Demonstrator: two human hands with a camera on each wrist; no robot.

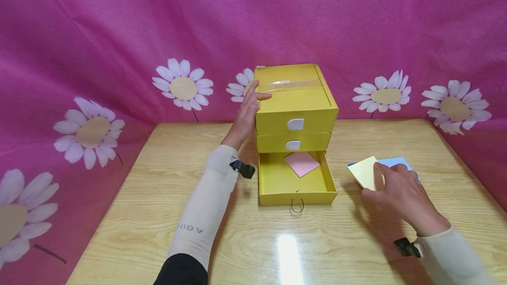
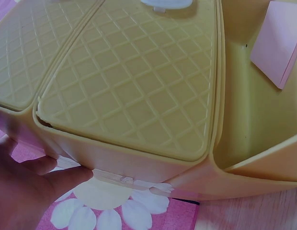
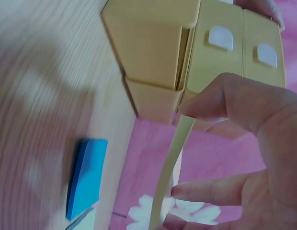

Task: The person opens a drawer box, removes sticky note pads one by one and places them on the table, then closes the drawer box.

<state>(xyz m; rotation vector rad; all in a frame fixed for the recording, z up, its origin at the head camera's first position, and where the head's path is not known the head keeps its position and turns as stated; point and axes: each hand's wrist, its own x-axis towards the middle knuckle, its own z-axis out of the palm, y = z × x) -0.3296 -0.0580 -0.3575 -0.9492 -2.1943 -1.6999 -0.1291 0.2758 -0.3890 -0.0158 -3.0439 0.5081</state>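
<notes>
A yellow drawer unit (image 1: 293, 100) stands on the table with its bottom drawer (image 1: 277, 184) pulled out. In that drawer lies a pink sticky note pad (image 1: 302, 164), also partly visible in the left wrist view. My left hand (image 1: 246, 115) rests against the unit's left side, with a finger laid over the top edge. Right of the unit, my right hand (image 1: 405, 195) pinches a pale yellow sticky note pad (image 1: 363, 173) between thumb and fingers, held above the table. Beyond it on the tabletop lies a blue sticky note pad (image 3: 87, 177), partly covered by the hand in the head view.
The two upper drawers with white tabs (image 1: 295, 124) are closed. A thin dark loop (image 1: 297, 211) hangs at the open drawer's front. Pink cloth (image 1: 253, 21) with daisies surrounds the wooden table (image 1: 166, 179) at the back and sides.
</notes>
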